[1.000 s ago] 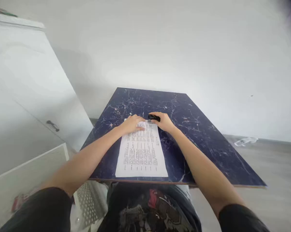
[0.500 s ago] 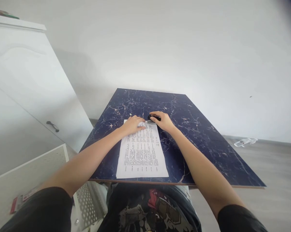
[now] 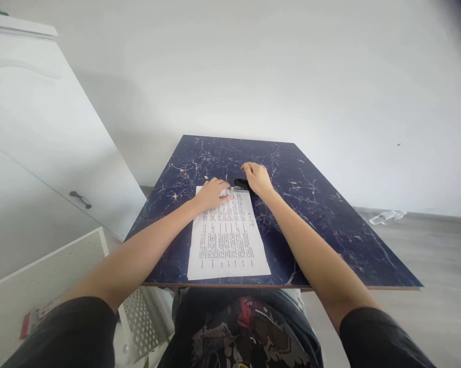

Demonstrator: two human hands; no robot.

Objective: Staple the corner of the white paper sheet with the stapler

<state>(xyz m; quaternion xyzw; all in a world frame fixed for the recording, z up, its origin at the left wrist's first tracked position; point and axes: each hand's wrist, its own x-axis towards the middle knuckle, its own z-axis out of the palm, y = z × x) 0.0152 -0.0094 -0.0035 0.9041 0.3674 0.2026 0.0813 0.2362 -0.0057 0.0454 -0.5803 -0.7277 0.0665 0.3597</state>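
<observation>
One black stapler [image 3: 241,184] is sitting on the dark blue table [image 3: 322,225], at the one o'clock of some printed paper [image 3: 228,240], its front end meeting the paper's far edge. Paper is lying lengthwise, its bottom end pointing to six o'clock, toward the wearer.

Left hand [image 3: 212,194]: resting on the paper's eleven o'clock part, palm down. Fingers are lying extended and slightly apart, thumb standing off toward three; gripping nothing visible.

Right hand [image 3: 256,176]: hovering just beyond the stapler, toward its one o'clock. Fingers are bending loosely, not wrapping the stapler's visible front. Stapler's back end is hiding under the hand; cannot tell whether the palm is touching it.

Surroundings, from the paper: white cabinet [image 3: 50,122] is standing at ten, clear plastic item [image 3: 387,217] is lying on the floor [image 3: 437,255] at three.
</observation>
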